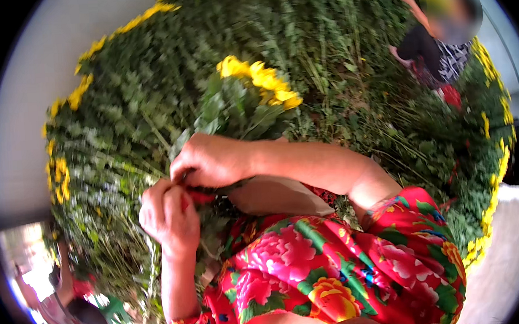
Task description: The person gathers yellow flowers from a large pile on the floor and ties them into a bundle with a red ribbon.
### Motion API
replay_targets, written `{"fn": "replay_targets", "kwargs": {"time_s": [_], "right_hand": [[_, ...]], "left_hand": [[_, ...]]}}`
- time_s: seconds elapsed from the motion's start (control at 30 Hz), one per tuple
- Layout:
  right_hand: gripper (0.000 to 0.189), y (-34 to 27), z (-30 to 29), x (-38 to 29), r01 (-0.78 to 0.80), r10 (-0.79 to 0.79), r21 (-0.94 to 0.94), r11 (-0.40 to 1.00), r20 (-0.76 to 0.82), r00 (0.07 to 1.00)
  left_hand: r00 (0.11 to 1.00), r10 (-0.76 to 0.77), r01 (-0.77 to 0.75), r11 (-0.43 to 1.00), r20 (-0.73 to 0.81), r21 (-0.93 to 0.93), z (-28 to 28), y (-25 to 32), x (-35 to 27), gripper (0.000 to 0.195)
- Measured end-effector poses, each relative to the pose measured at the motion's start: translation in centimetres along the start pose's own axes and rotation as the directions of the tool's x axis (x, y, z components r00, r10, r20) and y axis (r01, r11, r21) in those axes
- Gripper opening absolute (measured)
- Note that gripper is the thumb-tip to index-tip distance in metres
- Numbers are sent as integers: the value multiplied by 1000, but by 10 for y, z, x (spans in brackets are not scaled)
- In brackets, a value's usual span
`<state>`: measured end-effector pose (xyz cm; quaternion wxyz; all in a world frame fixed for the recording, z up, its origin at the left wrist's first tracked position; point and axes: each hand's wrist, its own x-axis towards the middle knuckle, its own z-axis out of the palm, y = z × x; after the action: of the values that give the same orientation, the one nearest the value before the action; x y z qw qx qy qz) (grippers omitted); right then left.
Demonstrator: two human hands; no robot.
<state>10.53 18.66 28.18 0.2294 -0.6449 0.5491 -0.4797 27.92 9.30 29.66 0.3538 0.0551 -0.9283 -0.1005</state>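
A bunch of yellow chrysanthemums (263, 79) with dark green leaves lies in front of me, its blooms pointing up and right, away from my body. My right hand (215, 160) reaches across over the lower part of the bunch, fingers curled and pinching. Just below it, my left hand (169, 210) is closed with its fingertips meeting those of the right. A red strip (201, 196) shows between and under the two hands, gripped by the fingers. Its ends and the stems under the hands are mostly hidden, and the area is slightly blurred.
Cut chrysanthemum stems and leaves (126, 103) heap all around, with yellow blooms (62, 178) along the outer edges. One person (440, 57) sits among them at the upper right. Another person (79, 306) is at the lower left, near a green plastic stool (115, 311).
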Motion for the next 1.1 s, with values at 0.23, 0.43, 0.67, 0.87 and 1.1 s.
{"fn": "replay_targets", "kwargs": {"time_s": [0.23,0.43,0.67,0.87,1.1], "right_hand": [[20,-1,6,-1,-24,13,187,982,62,998],[16,0,15,-3,12,-9,52,999,-54,999],[8,-19,13,1,-108,81,-220,970,-126,989],[17,-31,45,9,-111,88,-323,940,-84,993],[30,-13,26,-44,-364,333,-159,918,-190,923]], "left_hand": [[993,-102,102,995,55,-4,-8,5,-10,17],[987,-142,147,987,77,-61,-13,2,-11,18],[985,-48,37,997,164,70,-32,3,1,22],[926,-209,211,977,314,26,-55,11,-66,21],[904,-412,355,872,113,338,24,33,-74,67]]}}
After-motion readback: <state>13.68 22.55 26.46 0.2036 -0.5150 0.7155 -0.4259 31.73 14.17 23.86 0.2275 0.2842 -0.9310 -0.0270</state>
